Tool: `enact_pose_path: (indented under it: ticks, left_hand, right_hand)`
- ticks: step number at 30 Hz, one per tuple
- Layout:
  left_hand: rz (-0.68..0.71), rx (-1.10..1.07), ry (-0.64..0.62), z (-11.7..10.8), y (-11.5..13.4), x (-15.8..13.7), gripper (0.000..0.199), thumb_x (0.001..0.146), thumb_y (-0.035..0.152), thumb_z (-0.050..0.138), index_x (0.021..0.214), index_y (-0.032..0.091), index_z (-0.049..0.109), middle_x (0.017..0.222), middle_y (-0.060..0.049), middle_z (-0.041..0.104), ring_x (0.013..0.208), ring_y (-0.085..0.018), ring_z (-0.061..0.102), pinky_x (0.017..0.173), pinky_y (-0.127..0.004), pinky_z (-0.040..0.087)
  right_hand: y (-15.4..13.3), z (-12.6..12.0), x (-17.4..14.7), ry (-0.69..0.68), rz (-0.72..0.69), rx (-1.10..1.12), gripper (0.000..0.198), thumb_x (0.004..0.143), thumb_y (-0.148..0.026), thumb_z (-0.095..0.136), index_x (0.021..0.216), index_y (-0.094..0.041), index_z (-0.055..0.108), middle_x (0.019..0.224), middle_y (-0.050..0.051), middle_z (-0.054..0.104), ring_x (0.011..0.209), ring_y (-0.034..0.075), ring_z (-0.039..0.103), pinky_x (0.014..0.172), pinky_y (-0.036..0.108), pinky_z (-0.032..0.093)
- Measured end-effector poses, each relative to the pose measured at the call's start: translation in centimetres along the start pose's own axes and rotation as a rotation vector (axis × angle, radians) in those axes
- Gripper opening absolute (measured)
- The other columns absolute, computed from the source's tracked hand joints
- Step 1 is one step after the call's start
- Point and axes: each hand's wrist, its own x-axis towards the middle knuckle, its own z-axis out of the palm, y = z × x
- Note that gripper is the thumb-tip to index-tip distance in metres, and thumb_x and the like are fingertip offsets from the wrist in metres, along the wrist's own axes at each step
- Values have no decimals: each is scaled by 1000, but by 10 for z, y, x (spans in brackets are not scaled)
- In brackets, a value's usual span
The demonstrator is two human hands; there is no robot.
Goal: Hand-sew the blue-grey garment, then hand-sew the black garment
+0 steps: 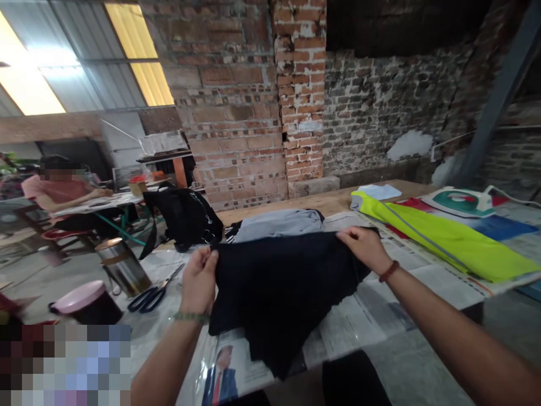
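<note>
L hand (pixel 199 285) & R hand (pixel 367 248) pinch dk cloth (pixel 287 287) by top edge; rm on newspaper (pixel 363 327) R.

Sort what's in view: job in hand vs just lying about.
Job in hand:
- dark cloth, held by left hand and right hand
- newspaper beneath

Lying about, it seems (no hand on them):
- scissors
- iron
- metal flask
- pink-lidded container
- black bag
- grey cloth
- yellow fabric

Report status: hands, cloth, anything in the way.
Left hand, right hand: both pinching dark cloth by upper edge. Cloth spread over newspaper. Scissors off to left, clear of cloth.
</note>
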Motion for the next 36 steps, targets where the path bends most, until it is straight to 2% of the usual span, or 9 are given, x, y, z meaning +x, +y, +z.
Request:
enact_pose_path:
  ticks: [6, 9, 12, 20, 25, 28, 30, 32, 36]
  left_hand:
    - [150, -19, 56, 25, 54, 87, 11, 63, 21, 59, 70, 17, 52, 51, 9, 39, 41, -5, 31, 41, -17, 22]
    - [252, -21, 45, 25, 81, 101, 7, 65, 17, 57, 71, 16, 53, 50, 8, 40, 40, -5, 30, 41, -17, 22]
    - [284, -43, -4, 21, 93, 96, 7, 65, 17, 56, 71, 16, 52, 50, 8, 41, 40, -5, 31, 41, -18, 23]
    - [103, -41, -107, 5, 56, 56, 15, 61, 24, 62, 71, 17, 53, 52, 7, 45, 41, -5, 36, 39, -17, 23]
    - [70, -106, -43, 3, 52, 62, 22, 57, 29, 64, 71, 17, 52, 55, 7, 47, 47, -6, 43, 46, -17, 32]
    - [59, 165, -54, -3, 47, 74, 15, 64, 28, 57, 75, 19, 53, 57, 6, 50, 50, -10, 48, 50, -20, 37]
    - [57, 389, -83, -7, 35, 74, 9, 62, 21, 57, 70, 19, 55, 59, 4, 51, 57, -14, 53, 57, -25, 41]
    - [74, 491, -109, -5, 20, 60, 11, 57, 13, 59, 65, 19, 57, 67, 0, 55, 69, -19, 57, 68, -29, 42]
    - [156, 514, -222, 27, -5, -13, 16, 65, 21, 58, 80, 22, 61, 86, -4, 61, 82, -21, 57, 75, -31, 43]
  right_hand:
    - [-34, -16, 64, 120, 15, 74, 24, 69, -35, 57, 62, -14, 65, 56, -1, 60, 55, 12, 52, 51, 22, 37]
    - [-42, -22, 77, 126, 52, 159, 28, 68, -38, 57, 65, -12, 66, 54, -1, 57, 47, 9, 47, 45, 20, 34]
    - [-41, -26, 75, 105, 104, 241, 30, 66, -40, 59, 66, -11, 65, 50, -2, 53, 40, 7, 41, 39, 19, 31]
    - [-26, -26, 36, -33, 241, 335, 25, 61, -38, 64, 60, -13, 61, 39, -6, 44, 34, 4, 35, 33, 16, 25]
    - [-40, -40, 27, -148, 261, 495, 27, 60, -39, 65, 56, -14, 56, 42, -6, 44, 34, 4, 35, 33, 16, 25]
    - [-45, -40, 23, -275, 280, 563, 30, 62, -42, 64, 55, -14, 52, 41, -7, 41, 32, 3, 34, 31, 16, 22]
    - [-42, -28, 17, -332, 319, 527, 30, 63, -42, 63, 56, -15, 51, 39, -7, 40, 31, 3, 33, 30, 15, 21]
    - [-35, -9, 9, -351, 385, 447, 29, 64, -42, 61, 56, -16, 52, 34, -8, 38, 29, 4, 34, 29, 15, 20]
    - [-21, 32, -6, -362, 465, 374, 28, 65, -41, 59, 55, -17, 51, 28, -8, 36, 25, 6, 33, 28, 16, 22]
